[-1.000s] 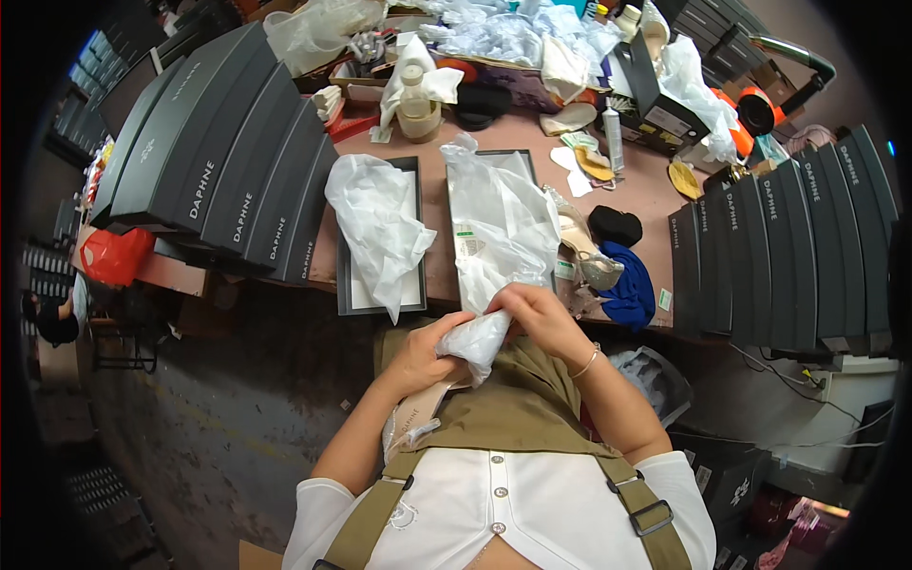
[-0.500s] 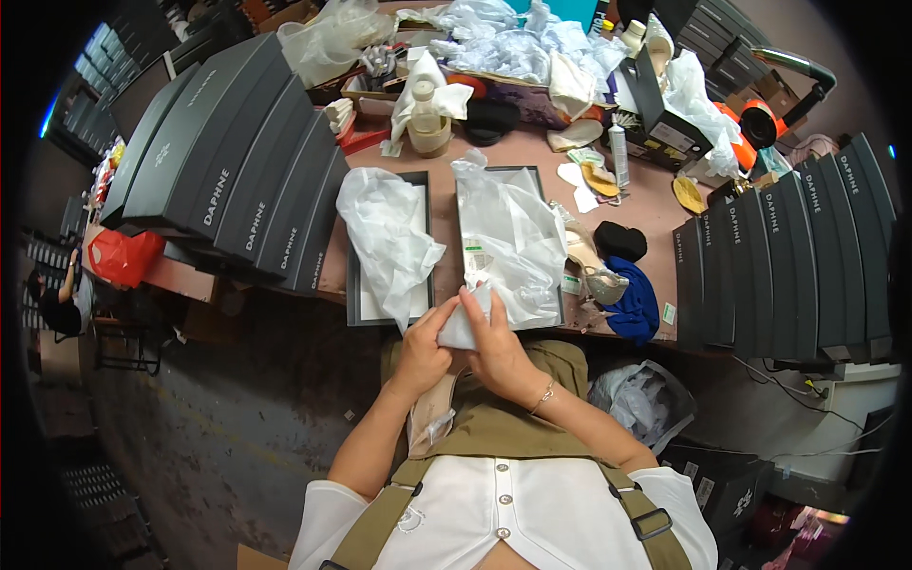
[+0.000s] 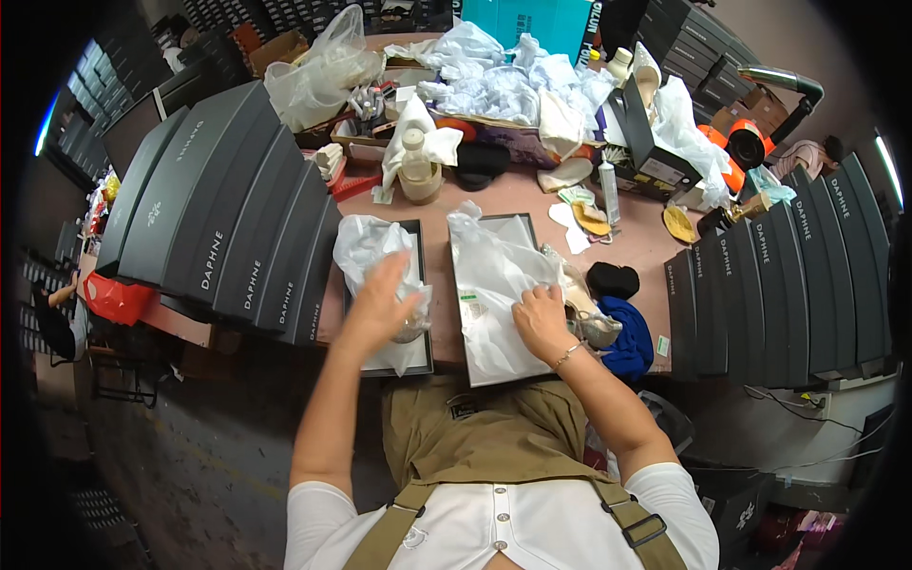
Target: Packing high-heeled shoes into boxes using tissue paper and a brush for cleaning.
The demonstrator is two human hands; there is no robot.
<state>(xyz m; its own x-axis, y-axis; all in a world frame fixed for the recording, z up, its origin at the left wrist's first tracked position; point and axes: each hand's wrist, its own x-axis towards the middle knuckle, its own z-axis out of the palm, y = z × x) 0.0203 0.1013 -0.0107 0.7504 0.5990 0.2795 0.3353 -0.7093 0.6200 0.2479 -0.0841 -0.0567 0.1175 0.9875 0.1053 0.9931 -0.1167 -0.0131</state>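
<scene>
My left hand (image 3: 378, 302) is over the left dark shoe box (image 3: 427, 344), fingers apart and slightly blurred, holding nothing that I can see. White tissue paper (image 3: 366, 239) lies bunched in that box. Beside the palm shows a greyish, glittery shoe toe (image 3: 414, 329), mostly hidden by hand and paper. My right hand (image 3: 542, 325) has its fingers bent down on the tissue paper (image 3: 494, 332) in the right shoe box (image 3: 457, 321), gripping it near the box's right side. A pale glittery shoe (image 3: 594, 323) lies just right of this hand.
Stacks of dark shoe boxes (image 3: 223, 209) (image 3: 774, 275) flank the table. A black pad (image 3: 613, 279) and blue cloth (image 3: 629, 334) lie at right. Farther back are a bottle (image 3: 415, 166) in a cup, a white tube (image 3: 609, 195), yellow insole pieces (image 3: 678, 225) and crumpled paper (image 3: 494, 81).
My hands have parted from the white wad they held together over my lap. The left moved to the left box, the right onto the right box's paper. The shoe has left my lap.
</scene>
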